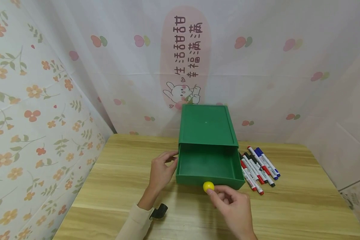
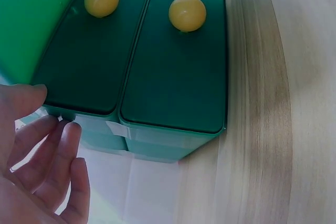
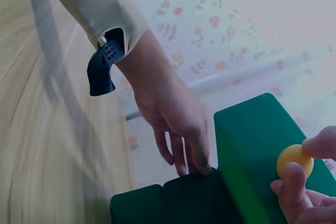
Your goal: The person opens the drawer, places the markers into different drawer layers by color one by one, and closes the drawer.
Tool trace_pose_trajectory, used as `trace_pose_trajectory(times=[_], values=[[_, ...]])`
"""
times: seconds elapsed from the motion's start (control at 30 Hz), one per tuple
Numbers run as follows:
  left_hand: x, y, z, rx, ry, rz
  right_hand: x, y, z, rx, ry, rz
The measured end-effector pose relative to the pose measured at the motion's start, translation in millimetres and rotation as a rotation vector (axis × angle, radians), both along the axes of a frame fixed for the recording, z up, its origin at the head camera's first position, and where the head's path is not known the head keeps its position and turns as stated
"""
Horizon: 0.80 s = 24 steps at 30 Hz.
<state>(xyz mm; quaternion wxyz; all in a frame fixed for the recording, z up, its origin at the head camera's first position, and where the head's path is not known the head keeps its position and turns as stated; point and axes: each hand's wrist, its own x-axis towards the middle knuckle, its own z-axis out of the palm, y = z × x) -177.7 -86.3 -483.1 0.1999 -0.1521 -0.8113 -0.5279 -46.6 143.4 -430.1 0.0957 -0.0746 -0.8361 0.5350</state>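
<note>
A green drawer cabinet [image 1: 206,125] stands on the table with its upper drawer [image 1: 190,180] pulled out toward me. My right hand [image 1: 234,207] pinches the round yellow knob [image 1: 208,186] on that drawer's front between thumb and fingers. At the cabinet's left side is my left hand [image 1: 162,171]. Its thumb touches the front corner of a lower drawer [image 2: 86,61] in the left wrist view, and its relaxed fingers lie along the side. Two more drawer fronts with a yellow knob [image 2: 102,0] each show there, both pushed in.
Several whiteboard markers [image 1: 259,170] with red, black and blue caps lie in a loose pile right of the cabinet. Behind it hangs a white printed curtain [image 1: 132,73]; a flowered cloth [image 1: 27,126] covers the left side. A black wrist camera [image 3: 104,69] sticks out of the left sleeve.
</note>
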Motion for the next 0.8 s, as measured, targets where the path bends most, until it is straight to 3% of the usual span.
trace_pose_trajectory(times=[0.6, 0.8], values=[[-0.4, -0.8, -0.1, 0.003, 0.003, -0.008, 17.4, -1.0, 4.1, 0.029, 0.033, -0.011], [0.1, -0.6, 0.3, 0.002, 0.009, -0.009, 19.2, 6.2, 4.2, 0.103, 0.117, -0.007]])
